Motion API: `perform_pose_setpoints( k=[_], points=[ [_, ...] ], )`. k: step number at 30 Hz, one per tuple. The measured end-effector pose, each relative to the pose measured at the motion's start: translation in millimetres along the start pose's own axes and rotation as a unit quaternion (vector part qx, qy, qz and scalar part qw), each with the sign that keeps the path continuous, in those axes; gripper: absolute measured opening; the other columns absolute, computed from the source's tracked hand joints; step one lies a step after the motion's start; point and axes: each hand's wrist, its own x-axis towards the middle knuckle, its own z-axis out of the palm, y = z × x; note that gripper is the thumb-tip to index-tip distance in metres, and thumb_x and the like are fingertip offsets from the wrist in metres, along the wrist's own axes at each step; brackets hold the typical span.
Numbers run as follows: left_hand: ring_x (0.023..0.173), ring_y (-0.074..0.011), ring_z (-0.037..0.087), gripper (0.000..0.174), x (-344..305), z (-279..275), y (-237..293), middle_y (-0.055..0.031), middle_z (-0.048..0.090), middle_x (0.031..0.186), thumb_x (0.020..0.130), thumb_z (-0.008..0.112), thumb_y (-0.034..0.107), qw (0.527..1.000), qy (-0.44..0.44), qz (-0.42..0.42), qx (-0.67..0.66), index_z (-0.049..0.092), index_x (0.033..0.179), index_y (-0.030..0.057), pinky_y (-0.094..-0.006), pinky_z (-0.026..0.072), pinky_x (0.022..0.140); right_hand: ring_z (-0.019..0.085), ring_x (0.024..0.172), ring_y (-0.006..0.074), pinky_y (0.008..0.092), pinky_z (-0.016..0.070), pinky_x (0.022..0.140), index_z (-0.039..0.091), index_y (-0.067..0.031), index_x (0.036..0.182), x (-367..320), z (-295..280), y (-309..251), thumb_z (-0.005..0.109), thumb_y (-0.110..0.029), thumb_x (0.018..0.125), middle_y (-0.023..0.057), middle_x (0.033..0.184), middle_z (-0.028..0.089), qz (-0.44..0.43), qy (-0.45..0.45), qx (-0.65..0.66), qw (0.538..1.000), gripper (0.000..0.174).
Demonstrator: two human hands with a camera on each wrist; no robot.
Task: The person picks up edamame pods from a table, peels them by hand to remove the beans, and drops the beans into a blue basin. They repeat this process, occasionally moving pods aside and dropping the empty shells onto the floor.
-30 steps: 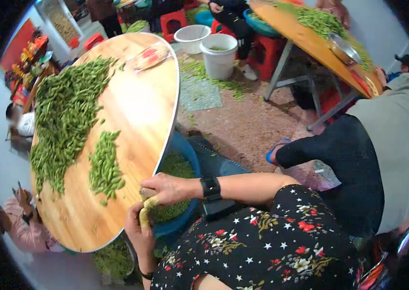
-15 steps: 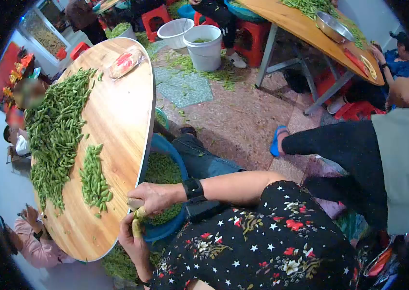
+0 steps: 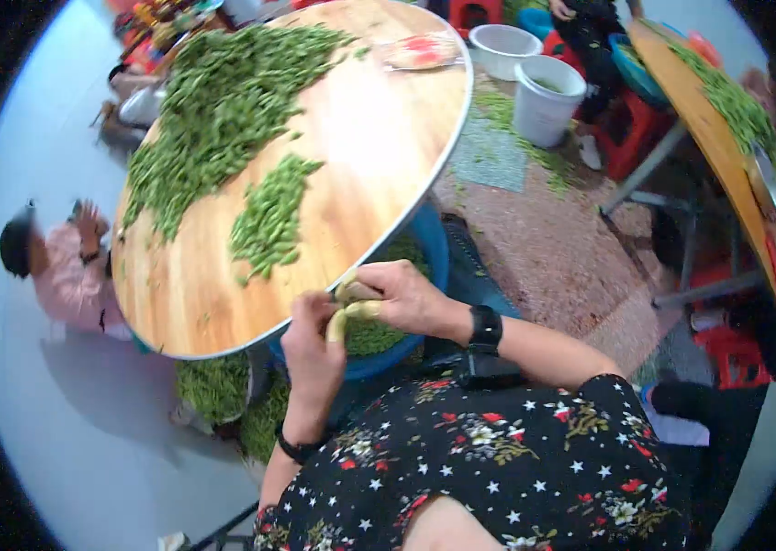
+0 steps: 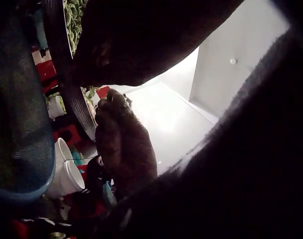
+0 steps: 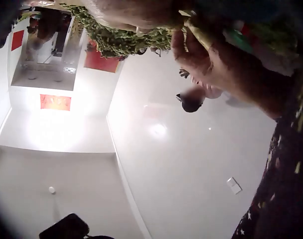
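Note:
Both hands meet just past the near edge of the round wooden table (image 3: 360, 197), above a blue basin (image 3: 435, 248) of green beans. The right hand (image 3: 411, 298) comes in from the right and the left hand (image 3: 314, 354) from below. Yellowish covers sit on some fingers. Between the fingertips, a small green bean pod (image 5: 185, 13) shows in the right wrist view, pinched by both hands and mostly hidden. On the tabletop lie a small pile of pods (image 3: 270, 216) and a large heap of pods (image 3: 232, 110). The left wrist view is dark.
A clear bag with red print (image 3: 420, 52) lies at the table's far side. White buckets (image 3: 548, 101) stand on the floor beyond, among scattered greens. Another wooden table (image 3: 704, 110) is at right. A person in pink (image 3: 66, 275) sits at left. Greens fill a container (image 3: 213, 390) below the table.
The head view swung right, then left, so the table now sits further right and higher in view. The hands stay together near the table edge, with small finger movements.

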Motion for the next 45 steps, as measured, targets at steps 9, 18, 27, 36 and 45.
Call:
perform_pose_setpoints(
  k=[9,18,27,36,45],
  points=[
    [0.082,-0.0237,0.067,0.032,-4,-23,1,-0.0148,0.064,0.089,0.079,0.056,-0.010,0.996,-0.037,0.048,-0.066,0.046,0.108,0.0003,-0.0318,0.0527,0.071,0.048,0.060,0.0033,0.0212,0.0393,0.051,0.061,-0.0033,0.086,13,-3,-27,0.063,-0.013,0.083,-0.0042,0.069,0.052,0.243,-0.150,0.236,0.929,0.011],
    [0.087,-0.0352,0.063,0.016,-48,-107,-35,-0.0161,0.065,0.095,0.078,0.067,0.009,0.976,-0.087,-0.025,0.197,0.064,0.092,0.0013,-0.0360,0.0502,0.078,0.063,0.075,0.0227,0.0315,0.0491,0.068,0.058,-0.0008,0.085,16,-3,11,0.058,-0.006,0.078,0.0105,0.082,0.064,0.001,-0.221,-0.040,0.974,0.009],
    [0.078,-0.0351,0.061,0.017,64,-91,-21,-0.0188,0.063,0.085,0.084,0.062,0.013,0.986,-0.040,0.036,0.160,0.063,0.096,0.0001,-0.0388,0.0484,0.070,0.054,0.056,0.0096,0.0241,0.0440,0.046,0.056,-0.0018,0.105,26,-17,-11,0.047,-0.019,0.096,0.0023,0.073,0.055,0.322,-0.263,0.062,0.907,0.021],
    [0.081,-0.0364,0.059,0.017,160,-42,-55,-0.0179,0.061,0.084,0.082,0.062,0.014,0.956,-0.017,0.121,0.267,0.062,0.091,-0.0002,-0.0422,0.0473,0.070,0.052,0.050,0.0094,0.0207,0.0387,0.037,0.047,-0.0045,0.115,4,-43,-18,0.043,-0.028,0.099,0.0053,0.083,0.055,0.382,-0.229,0.339,0.829,0.029],
    [0.075,-0.0282,0.061,0.016,144,-33,-46,-0.0118,0.059,0.088,0.079,0.064,0.009,0.968,-0.020,0.164,0.191,0.059,0.093,0.0041,-0.0353,0.0500,0.068,0.050,0.044,0.0083,0.0199,0.0361,0.033,0.051,-0.0020,0.114,-18,-126,27,0.042,-0.024,0.099,0.0041,0.072,0.059,0.359,-0.019,0.319,0.877,0.028]
  ],
)
